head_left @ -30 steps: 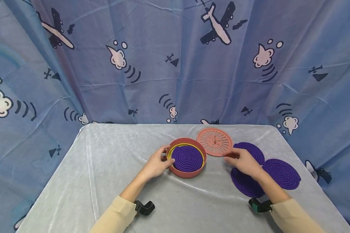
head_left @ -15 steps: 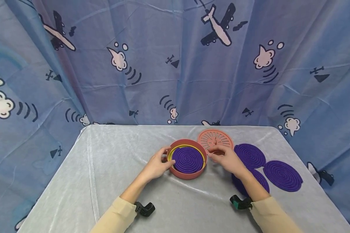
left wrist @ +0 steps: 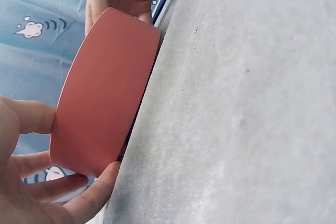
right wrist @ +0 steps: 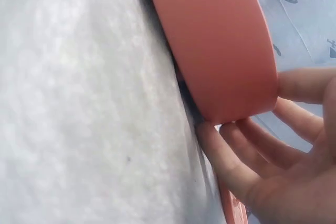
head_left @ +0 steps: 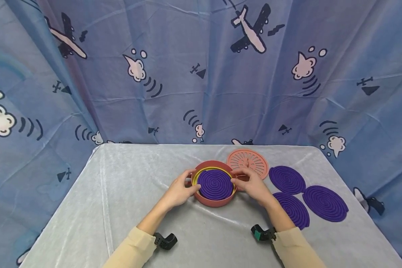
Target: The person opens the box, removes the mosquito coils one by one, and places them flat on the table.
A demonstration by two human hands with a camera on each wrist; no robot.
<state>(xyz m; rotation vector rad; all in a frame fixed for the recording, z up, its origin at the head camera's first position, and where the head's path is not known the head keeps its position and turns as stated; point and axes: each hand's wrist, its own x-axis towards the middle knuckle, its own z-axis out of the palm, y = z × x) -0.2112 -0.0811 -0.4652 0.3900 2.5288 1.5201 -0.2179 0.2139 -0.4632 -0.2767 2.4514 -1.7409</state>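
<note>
A round coral-red mosquito coil holder (head_left: 214, 203) stands on the table, a yellow ring (head_left: 195, 178) inside its wall. In it lies a purple mosquito coil (head_left: 215, 184). My left hand (head_left: 180, 189) grips the holder's left side, thumb at the rim and fingers along the wall. Opposite, my right hand (head_left: 254, 187) holds the right side in the same way. Both wrist views show the holder's smooth outer wall (left wrist: 105, 87), with fingertips low beside its base. The right wrist view shows the right hand's fingers (right wrist: 231, 163) curled about the wall (right wrist: 220, 45).
Behind the holder on the right lies a slotted coral lid (head_left: 251, 158) with a small raised piece at its middle. Several things lie farther right: a purple coil (head_left: 287, 179), another coil (head_left: 325, 203) and a third coil (head_left: 293, 210), partly behind my right forearm. A patterned curtain (head_left: 174, 74) hangs behind the table.
My right hand has moved left from over the purple coils to the holder's right side and now holds it. My left hand has stayed at the left side.
</note>
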